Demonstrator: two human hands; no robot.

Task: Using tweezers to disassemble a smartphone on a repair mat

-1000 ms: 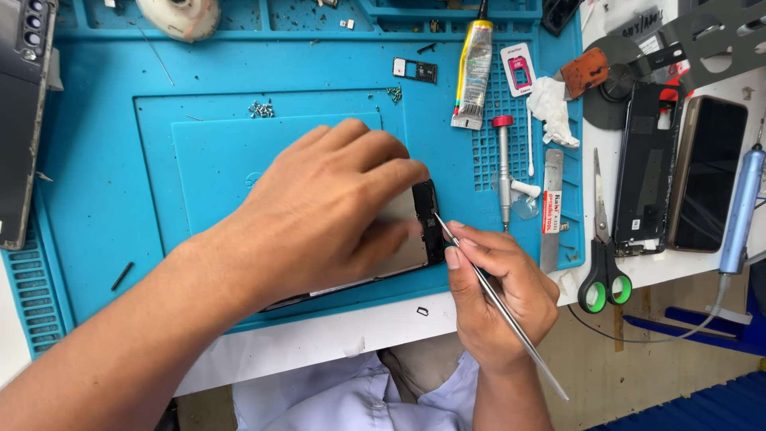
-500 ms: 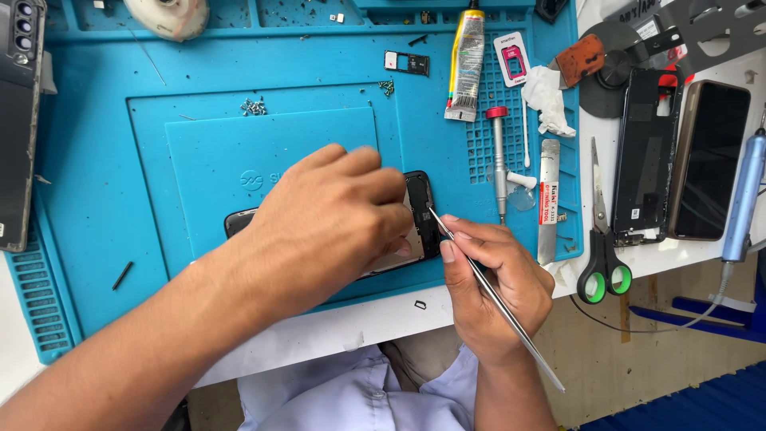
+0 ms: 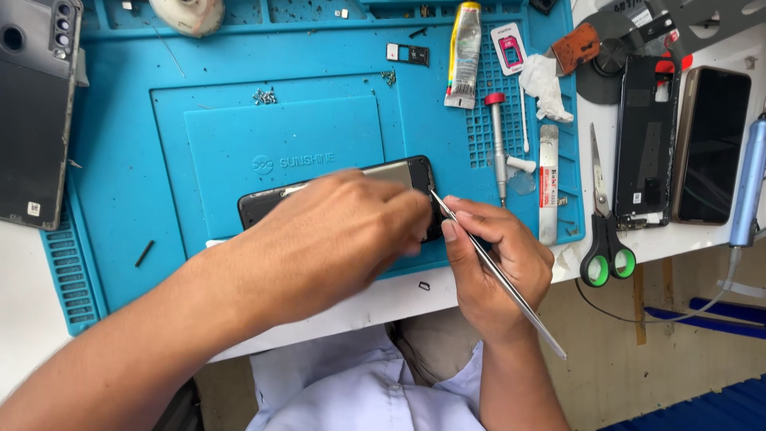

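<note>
On the blue mat, the left hand lies curled over one opened phone, pressing it down. Right hand is closed on one pair of tweezers, tips at the phone's right end. Beside: one screwdriver, one scissors, one tube.

Your left hand covers most of the opened phone, so its middle is hidden from you. Its fingers are blurred. The tweezers tip disappears at the phone's 3 o'clock edge; what it touches is too small to tell. At 12 o'clock, the tape roll is cut off; at 9 o'clock, a grey phone back too.
</note>
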